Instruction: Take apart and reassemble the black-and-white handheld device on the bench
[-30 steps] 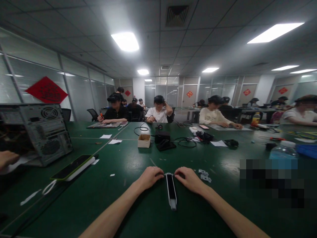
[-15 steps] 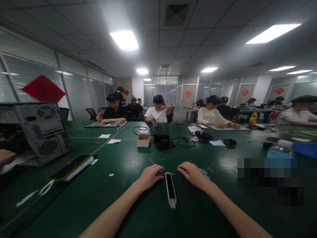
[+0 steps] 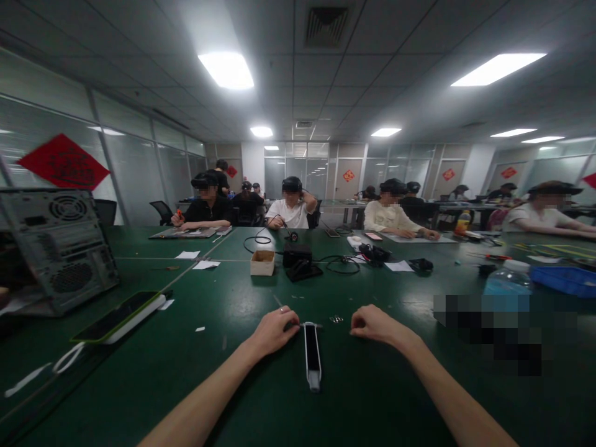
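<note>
A slim device [image 3: 313, 357] with a black face and a pale frame lies on the green table [image 3: 261, 403] between my forearms. My left hand [image 3: 278, 327] is at its upper left end, thumb and fingers pinched together; what is between the fingertips is too small to name. A thin dark piece crosses the device's top end. To the right lie some small shiny metal pieces [image 3: 336, 319]. My right hand [image 3: 372, 324] rests on the table just right of them, its fingers curled in, and their tips are hard to see.
A computer case [image 3: 69, 248] stands at the left, with a green-edged phone [image 3: 118, 315] before it. Ahead are a small box [image 3: 262, 263], a black device [image 3: 298, 256] and cables. At the right are a bottle [image 3: 507, 279] and a blue tray [image 3: 564, 281]. People sit across the table.
My right hand has moved right, away from the device, and the small metal pieces now show. The view has turned slightly right. My left hand stays by the device's top.
</note>
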`<control>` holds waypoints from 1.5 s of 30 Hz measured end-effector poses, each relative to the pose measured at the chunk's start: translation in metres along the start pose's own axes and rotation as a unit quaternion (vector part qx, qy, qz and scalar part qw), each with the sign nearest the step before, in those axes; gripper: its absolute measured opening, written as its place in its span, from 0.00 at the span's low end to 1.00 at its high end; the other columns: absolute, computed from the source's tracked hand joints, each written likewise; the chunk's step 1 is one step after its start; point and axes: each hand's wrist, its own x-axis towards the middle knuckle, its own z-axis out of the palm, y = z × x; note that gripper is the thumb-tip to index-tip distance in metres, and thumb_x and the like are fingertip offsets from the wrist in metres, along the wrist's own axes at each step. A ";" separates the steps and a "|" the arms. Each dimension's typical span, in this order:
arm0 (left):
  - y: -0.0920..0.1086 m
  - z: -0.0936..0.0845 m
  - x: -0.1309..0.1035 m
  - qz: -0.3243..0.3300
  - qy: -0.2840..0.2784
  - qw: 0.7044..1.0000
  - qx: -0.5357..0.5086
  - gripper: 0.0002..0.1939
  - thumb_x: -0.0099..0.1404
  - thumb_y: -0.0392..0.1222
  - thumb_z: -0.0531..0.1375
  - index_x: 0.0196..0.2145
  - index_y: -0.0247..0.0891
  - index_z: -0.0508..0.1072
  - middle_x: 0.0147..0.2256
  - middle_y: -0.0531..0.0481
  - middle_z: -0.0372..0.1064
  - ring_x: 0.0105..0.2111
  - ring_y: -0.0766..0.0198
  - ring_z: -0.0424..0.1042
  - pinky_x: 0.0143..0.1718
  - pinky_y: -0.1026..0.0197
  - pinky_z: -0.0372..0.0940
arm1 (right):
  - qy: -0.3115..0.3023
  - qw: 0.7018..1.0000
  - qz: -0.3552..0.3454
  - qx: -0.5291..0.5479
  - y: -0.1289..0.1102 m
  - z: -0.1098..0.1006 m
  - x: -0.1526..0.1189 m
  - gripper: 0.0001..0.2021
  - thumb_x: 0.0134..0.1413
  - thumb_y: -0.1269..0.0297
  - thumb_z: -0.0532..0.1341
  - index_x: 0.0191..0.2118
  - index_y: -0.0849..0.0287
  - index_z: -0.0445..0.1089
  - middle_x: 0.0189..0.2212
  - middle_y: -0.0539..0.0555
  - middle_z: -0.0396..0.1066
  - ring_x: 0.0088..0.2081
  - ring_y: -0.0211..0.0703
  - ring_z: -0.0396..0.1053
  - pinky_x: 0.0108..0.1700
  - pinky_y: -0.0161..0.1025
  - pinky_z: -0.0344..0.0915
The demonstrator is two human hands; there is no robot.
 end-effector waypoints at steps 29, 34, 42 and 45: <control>0.017 -0.004 -0.008 -0.021 -0.002 0.998 0.056 0.36 0.59 0.66 0.52 0.61 0.53 0.52 0.65 0.46 0.35 0.63 0.39 0.30 0.56 0.27 0.31 | 0.129 0.989 -0.027 -0.066 -0.048 0.027 0.006 0.09 0.59 0.66 0.50 0.34 0.61 0.65 0.34 0.56 0.67 0.33 0.42 0.66 0.35 0.37 0.61; 0.022 -0.001 -0.007 0.056 0.084 0.992 0.075 0.26 0.58 0.54 0.60 0.52 0.47 0.64 0.60 0.46 0.51 0.61 0.48 0.45 0.60 0.35 0.36 | 0.185 0.968 -0.143 0.089 -0.065 0.041 0.008 0.09 0.61 0.65 0.48 0.35 0.60 0.63 0.31 0.53 0.65 0.32 0.39 0.63 0.35 0.37 0.60; 0.023 0.007 -0.005 0.163 0.176 0.968 0.072 0.09 0.61 0.43 0.60 0.40 0.42 0.69 0.44 0.50 0.68 0.48 0.61 0.64 0.58 0.48 0.48 | 0.195 0.948 -0.190 0.167 -0.090 0.056 0.005 0.09 0.60 0.64 0.49 0.33 0.60 0.63 0.30 0.52 0.64 0.31 0.39 0.62 0.34 0.36 0.59; 0.025 0.006 -0.005 0.171 0.188 0.964 0.073 0.06 0.63 0.42 0.58 0.38 0.41 0.70 0.40 0.50 0.70 0.42 0.63 0.67 0.53 0.51 0.52 | 0.188 0.950 -0.184 0.170 -0.092 0.054 0.003 0.09 0.60 0.64 0.50 0.34 0.60 0.64 0.30 0.52 0.65 0.31 0.39 0.63 0.34 0.36 0.60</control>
